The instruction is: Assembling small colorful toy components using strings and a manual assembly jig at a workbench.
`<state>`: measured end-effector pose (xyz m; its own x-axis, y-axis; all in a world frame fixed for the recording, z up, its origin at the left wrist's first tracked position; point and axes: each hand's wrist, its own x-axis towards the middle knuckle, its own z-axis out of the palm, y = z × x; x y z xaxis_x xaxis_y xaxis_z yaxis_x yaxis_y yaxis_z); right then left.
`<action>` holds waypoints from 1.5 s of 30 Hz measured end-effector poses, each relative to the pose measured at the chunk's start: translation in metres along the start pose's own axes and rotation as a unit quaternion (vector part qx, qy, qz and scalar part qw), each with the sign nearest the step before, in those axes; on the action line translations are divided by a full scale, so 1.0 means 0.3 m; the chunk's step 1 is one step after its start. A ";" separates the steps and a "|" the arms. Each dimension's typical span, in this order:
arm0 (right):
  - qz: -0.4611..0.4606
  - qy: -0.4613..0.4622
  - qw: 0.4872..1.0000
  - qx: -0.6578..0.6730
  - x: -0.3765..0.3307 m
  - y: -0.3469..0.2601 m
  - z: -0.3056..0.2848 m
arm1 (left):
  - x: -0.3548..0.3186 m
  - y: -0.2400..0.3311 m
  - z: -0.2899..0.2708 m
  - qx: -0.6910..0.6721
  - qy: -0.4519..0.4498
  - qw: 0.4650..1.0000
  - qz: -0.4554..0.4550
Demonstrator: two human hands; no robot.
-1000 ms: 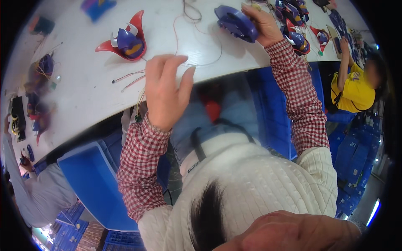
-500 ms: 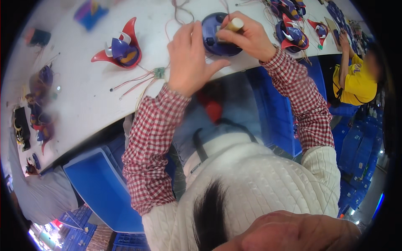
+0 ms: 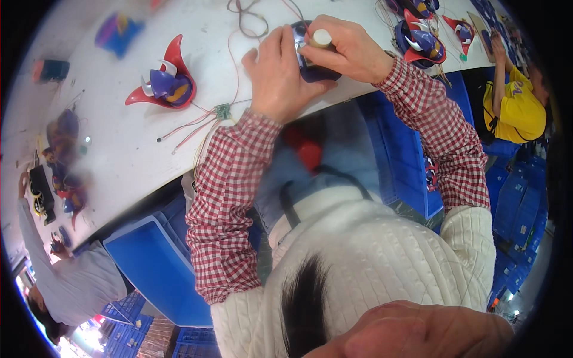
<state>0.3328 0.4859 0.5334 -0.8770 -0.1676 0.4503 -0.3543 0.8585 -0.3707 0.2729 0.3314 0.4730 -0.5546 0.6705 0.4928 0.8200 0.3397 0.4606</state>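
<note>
1. At about twelve o'clock on the white desk (image 3: 119,149), right at its near edge, the person has a dark blue plastic toy shell (image 3: 313,70) pinned between both hands.
2. The left hand (image 3: 277,74) lies curled over the shell's left side, fingers bent round it and the palm pressing it down onto the desk.
3. The right hand (image 3: 352,51) is closed round a small pale-capped cylinder (image 3: 322,39), perhaps a glue stick or tool handle, held upright on top of the shell.
4. I'd judge the shell light, rigid and smooth, so liable to skid on the desk top; the rim looks the safest place to grip. The thin wires (image 3: 239,24) trailing away toward eleven o'clock seem delicate and would not stand a tug.
5. Count: one shell in hand. One finished red-horned toy helmet (image 3: 162,83) sits at ten o'clock, well apart from the hands.
6. At least two more horned helmets (image 3: 421,39) lie at one o'clock; beyond them the blur hides the number.
7. One small green circuit board (image 3: 223,111) with red leads lies just beside the left wrist.
8. A person in a yellow shirt (image 3: 516,107) works at two o'clock, and a grey sleeve (image 3: 42,250) reaches onto the desk at eight o'clock.
</note>
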 end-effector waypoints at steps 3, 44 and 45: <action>0.030 -0.014 0.999 0.029 -0.010 0.009 -0.008 | 0.002 0.013 -0.007 -0.005 -0.007 1.000 -0.001; 0.267 -0.262 0.689 0.621 -0.316 -0.228 0.203 | -0.483 0.208 -0.268 -0.679 0.286 0.504 -0.450; 0.249 -0.252 0.708 0.611 -0.314 -0.241 0.179 | -0.481 0.210 -0.265 -0.703 0.291 0.477 -0.440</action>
<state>0.4236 0.4135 0.4741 -0.8872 -0.4071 -0.2171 0.2941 -0.1363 -0.9460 0.3934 0.2036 0.4896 -0.8778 0.2404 -0.4144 -0.4445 -0.7314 0.5172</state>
